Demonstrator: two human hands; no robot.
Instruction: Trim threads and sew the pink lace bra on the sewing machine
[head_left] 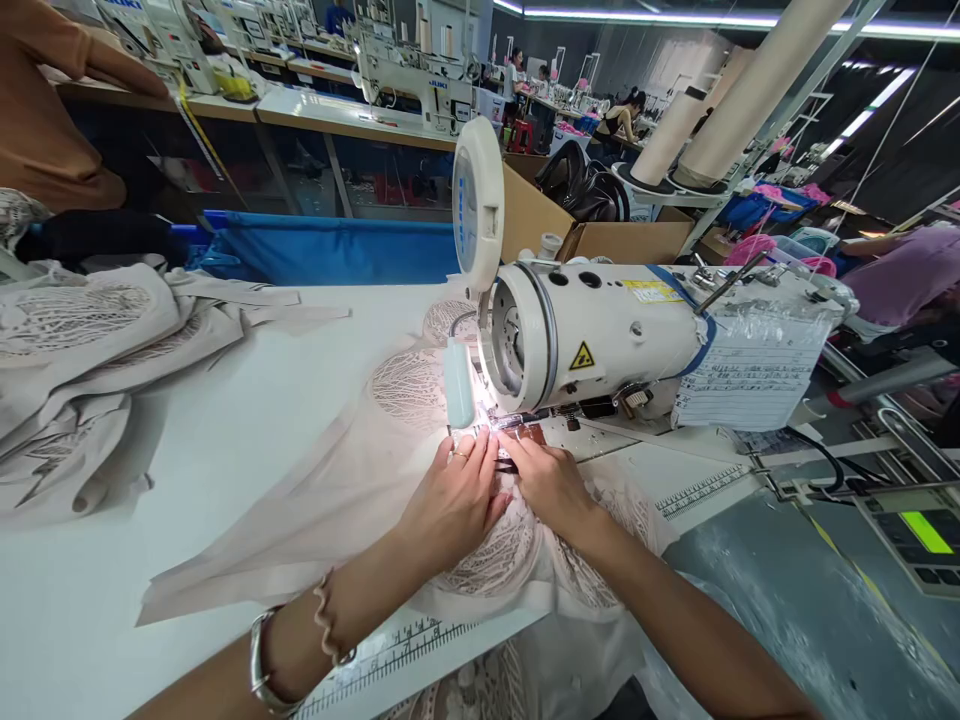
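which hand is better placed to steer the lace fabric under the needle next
Probably the left hand: it lies flat on the lace fabric, fingers spread over the wide part beside the needle. The right hand is pinched in close under the sewing machine head, with less cloth under it.

You can't really see the needle or presser foot: the lamp glare right under the sewing machine (600, 335) head washes that spot out, and your fingertips (487, 440) sit in the same blown-out patch. Your left hand (454, 500) and right hand (551, 485) cover the lace fabric (405, 390) where they press on it, and the fabric runs off the bottom edge. Both your forearms are cut off by the frame too. The writing on the paper label (750, 375) wrapped on the machine is too small to read. The fabric pile (82, 360) on the counter (225, 450) gets clipped at the left edge.
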